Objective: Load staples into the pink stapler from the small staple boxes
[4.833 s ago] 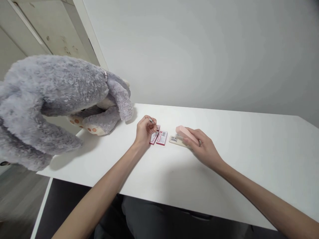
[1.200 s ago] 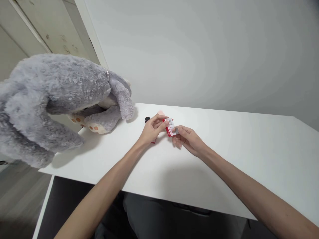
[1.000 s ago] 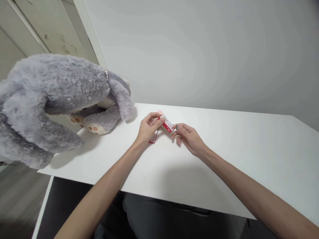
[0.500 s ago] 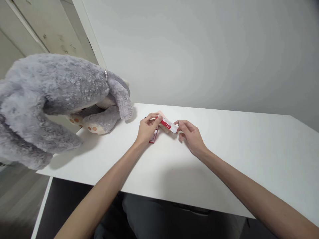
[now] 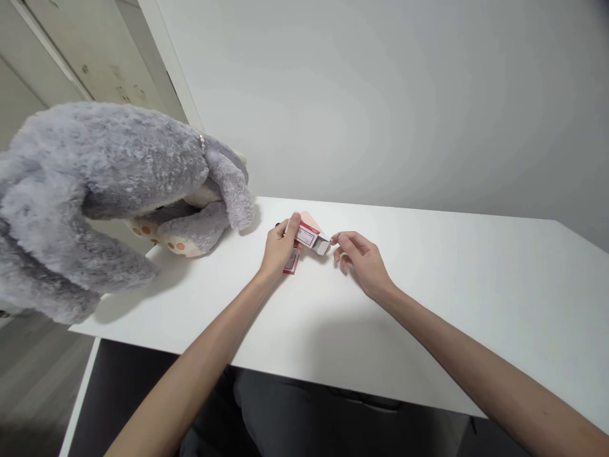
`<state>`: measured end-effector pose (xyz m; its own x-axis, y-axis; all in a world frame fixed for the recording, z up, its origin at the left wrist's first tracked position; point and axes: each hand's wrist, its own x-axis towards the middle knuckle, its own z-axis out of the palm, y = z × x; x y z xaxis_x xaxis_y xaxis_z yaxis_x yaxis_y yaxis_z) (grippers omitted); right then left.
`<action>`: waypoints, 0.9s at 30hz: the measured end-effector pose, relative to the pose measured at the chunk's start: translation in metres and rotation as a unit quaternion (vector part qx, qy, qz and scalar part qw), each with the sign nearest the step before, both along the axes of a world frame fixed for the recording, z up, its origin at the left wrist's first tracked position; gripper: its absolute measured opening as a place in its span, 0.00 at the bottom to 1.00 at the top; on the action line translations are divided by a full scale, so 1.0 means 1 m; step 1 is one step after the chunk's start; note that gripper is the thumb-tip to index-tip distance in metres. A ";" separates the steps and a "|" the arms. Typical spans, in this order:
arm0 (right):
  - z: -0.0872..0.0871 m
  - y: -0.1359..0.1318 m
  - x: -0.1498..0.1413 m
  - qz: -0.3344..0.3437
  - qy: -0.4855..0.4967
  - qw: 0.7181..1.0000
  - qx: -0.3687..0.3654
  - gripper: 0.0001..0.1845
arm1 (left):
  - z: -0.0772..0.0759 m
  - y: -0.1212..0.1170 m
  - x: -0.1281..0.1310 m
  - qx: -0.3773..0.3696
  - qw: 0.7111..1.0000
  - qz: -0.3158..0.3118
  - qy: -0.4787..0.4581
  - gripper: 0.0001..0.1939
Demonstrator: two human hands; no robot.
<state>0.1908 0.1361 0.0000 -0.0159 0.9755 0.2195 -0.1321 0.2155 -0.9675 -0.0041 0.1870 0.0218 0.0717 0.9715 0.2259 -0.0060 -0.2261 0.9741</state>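
The thumb of the left hand point(image 5: 276, 251) presses along the near-upper side of a small red-and-white box point(image 5: 306, 235), pinching it against fingers mostly hidden behind, so how those fingers are spaced cannot be told. The box is held above the desk point(image 5: 428, 273), slanting away from the left palm, with its open end and grey inside turned toward the right hand point(image 5: 368, 263). There the index finger and thumb come close together at the corner of the opening, the other fingers loosely curled and slightly apart; whether the tips pinch the flap or something tiny, or only hover beside it, is too small to tell. The step in hand looks to be work at the box's opened end, the left hand steadying and the right attending to the mouth. Any next move there calls for a light, precise touch from the right fingertips and an even left grip, since thin card could buckle. Just below the left fingers, a second red-and-white box point(image 5: 290, 262) lies on the desk, partly covered. Behind the held box a pink object point(image 5: 311, 220) shows in part, and farther out, on the left, slumps a large grey plush toy point(image 5: 128, 152).
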 end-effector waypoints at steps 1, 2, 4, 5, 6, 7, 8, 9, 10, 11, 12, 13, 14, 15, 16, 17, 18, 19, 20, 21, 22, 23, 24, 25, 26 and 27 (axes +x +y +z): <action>0.000 -0.001 -0.001 -0.024 -0.022 0.999 0.009 0.20 | 0.001 -0.002 0.000 0.004 1.000 0.004 0.015 0.32; -0.001 -0.001 -0.001 -0.055 -0.046 0.997 0.025 0.19 | 0.002 -0.003 0.000 0.010 1.000 0.008 0.026 0.32; -0.001 -0.002 -0.002 -0.120 -0.092 0.986 0.074 0.16 | 0.003 -0.006 0.002 0.021 0.998 0.011 0.051 0.31; -0.001 -0.002 -0.002 -0.144 -0.110 0.978 0.104 0.14 | 0.003 -0.008 0.002 0.026 0.998 0.010 0.064 0.30; -0.001 -0.003 -0.003 -0.157 -0.125 0.971 0.130 0.12 | 0.003 -0.009 0.003 0.031 0.997 0.010 0.076 0.29; -0.001 -0.004 -0.003 -0.161 -0.139 0.965 0.152 0.10 | 0.003 -0.011 0.004 0.036 0.996 0.006 0.085 0.28; -0.001 -0.005 -0.003 -0.157 -0.153 0.961 0.171 0.09 | 0.003 -0.012 0.005 0.040 0.995 0.001 0.091 0.26; -0.001 -0.006 -0.004 -0.149 -0.168 0.957 0.185 0.08 | 0.003 -0.013 0.006 0.044 0.994 -0.006 0.095 0.24; 0.000 -0.008 -0.004 -0.137 -0.184 0.954 0.195 0.07 | 0.002 -0.014 0.007 0.048 0.994 -0.012 0.097 0.23; -0.001 -0.009 -0.005 -0.124 -0.198 0.951 0.202 0.06 | 0.002 -0.015 0.007 0.051 0.994 -0.017 0.100 0.22; -0.001 -0.009 -0.005 -0.112 -0.209 0.949 0.207 0.06 | 0.001 -0.015 0.007 0.053 0.993 -0.021 0.103 0.22; -0.001 -0.010 -0.006 -0.101 -0.217 0.948 0.210 0.06 | 0.001 -0.014 0.007 0.055 0.992 -0.023 0.107 0.21; -0.002 -0.010 -0.006 -0.094 -0.221 0.947 0.211 0.06 | 0.000 -0.014 0.007 0.058 0.992 -0.022 0.109 0.21; -0.003 -0.010 -0.006 -0.093 -0.223 0.947 0.211 0.06 | 0.000 -0.013 0.007 0.059 0.992 -0.020 0.111 0.21; -0.004 -0.009 -0.006 -0.097 -0.224 0.947 0.208 0.07 | -0.001 -0.012 0.006 0.057 0.992 -0.016 0.111 0.21; -0.005 -0.008 -0.006 -0.104 -0.225 0.947 0.205 0.07 | -0.001 -0.011 0.006 0.053 0.992 -0.012 0.110 0.21; -0.006 -0.007 -0.006 -0.112 -0.227 0.946 0.200 0.07 | -0.001 -0.010 0.005 0.047 0.993 -0.006 0.108 0.21; -0.007 -0.005 -0.005 -0.120 -0.230 0.945 0.197 0.07 | -0.001 -0.009 0.004 0.040 0.994 -0.002 0.106 0.22; -0.007 -0.004 -0.005 -0.128 -0.234 0.944 0.195 0.07 | -0.002 -0.008 0.004 0.034 0.994 0.001 0.104 0.22; -0.008 -0.003 -0.005 -0.133 -0.237 0.943 0.194 0.07 | -0.002 -0.008 0.004 0.029 0.994 0.004 0.102 0.22; -0.008 -0.002 -0.005 -0.137 -0.240 0.942 0.193 0.07 | -0.002 -0.008 0.003 0.027 0.994 0.005 0.101 0.22; -0.009 -0.002 -0.005 -0.139 -0.239 0.941 0.193 0.08 | -0.002 -0.007 0.003 0.026 0.995 0.006 0.101 0.21; -0.009 -0.001 -0.005 -0.140 -0.235 0.943 0.191 0.10 | -0.002 -0.007 0.003 0.027 0.994 0.006 0.101 0.21; -0.009 -0.001 -0.005 -0.139 -0.226 0.946 0.187 0.13 | -0.002 -0.007 0.003 0.027 0.994 0.005 0.102 0.21; -0.009 -0.001 -0.005 -0.136 -0.212 0.951 0.177 0.15 | -0.002 -0.007 0.003 0.028 0.994 0.005 0.102 0.21; -0.010 -0.001 -0.005 -0.131 -0.194 0.959 0.159 0.16 | -0.002 -0.007 0.003 0.029 0.994 0.004 0.101 0.21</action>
<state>0.1862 0.1352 -0.0097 0.0800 0.8415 0.5344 0.3235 0.4852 -0.8124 -0.0014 0.1800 0.0194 0.1134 0.9578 0.2640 0.1908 -0.2818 0.9403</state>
